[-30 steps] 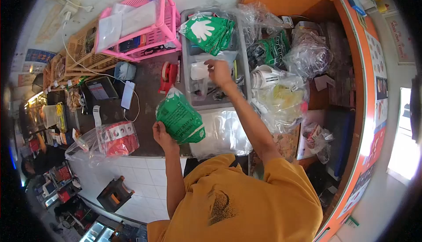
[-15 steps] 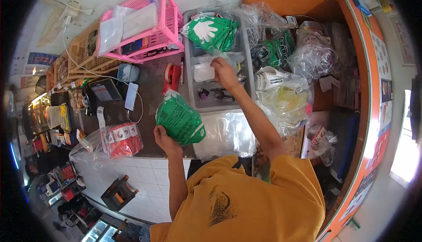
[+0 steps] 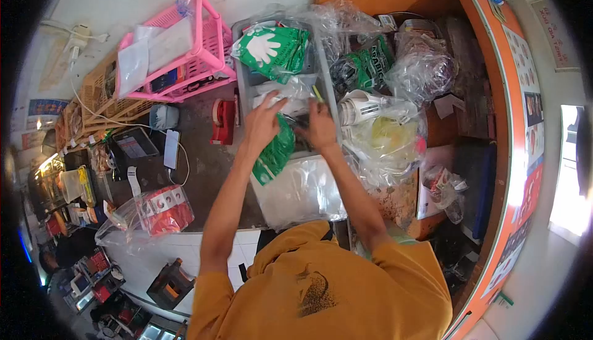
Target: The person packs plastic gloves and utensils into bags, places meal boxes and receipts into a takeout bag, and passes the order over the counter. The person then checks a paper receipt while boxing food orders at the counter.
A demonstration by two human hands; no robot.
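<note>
My left hand (image 3: 264, 120) reaches over the grey tray (image 3: 243, 86), its fingers apart over a white packet. Beneath and beside its palm lies a green plastic-glove packet (image 3: 275, 154), which hangs over the tray's front edge; whether the hand grips it is hidden. My right hand (image 3: 320, 125) is inside the tray on the right, fingers pointing down beside a yellow-green stick (image 3: 317, 94); what it may hold is blurred. Another green packet with a white hand print (image 3: 272, 49) rests at the tray's back. Clear plastic sheets (image 3: 302, 191) lie in front of the tray.
A pink basket (image 3: 213, 55), a red tape dispenser (image 3: 223, 120) and a phone (image 3: 172, 148) are to the left. Red packets in clear plastic (image 3: 165, 211) lie at the counter's front left. Bundled plastic bags (image 3: 426, 74) and a paper roll (image 3: 358, 110) stand right.
My left hand has moved up and right to the tray, bringing the green packet along. My right hand has shifted lower within the tray. The whole view has shifted slightly.
</note>
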